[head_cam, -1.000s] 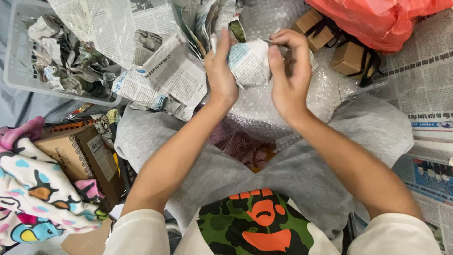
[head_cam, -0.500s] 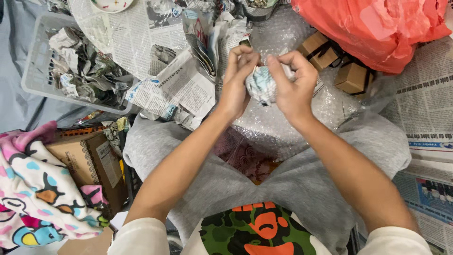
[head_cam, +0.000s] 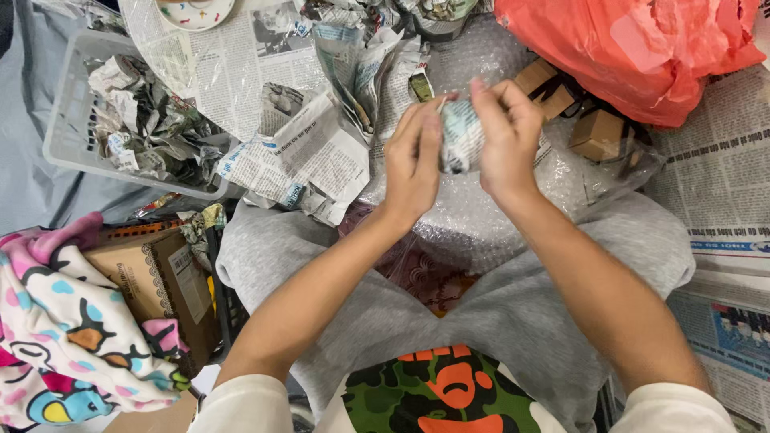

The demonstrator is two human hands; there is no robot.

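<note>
Both hands meet above the person's lap, closed around a small newspaper-wrapped bundle. The left hand presses its palm and curled fingers against the bundle's left side, while the right hand wraps over its top and right side, fingers folded down on the paper. The bundle is held in the air over a sheet of bubble wrap that lies across the grey-trousered knees.

Just beyond the hands lie loose newspaper sheets, some crumpled, some flat. A clear plastic basket at the far left holds more crumpled newspaper. An orange plastic bag sits at the far right, with small brown cardboard boxes just below it under clear film. Near the left knee lie a brown box and a colourful cartoon-print cloth. More newspaper covers the floor on the right.
</note>
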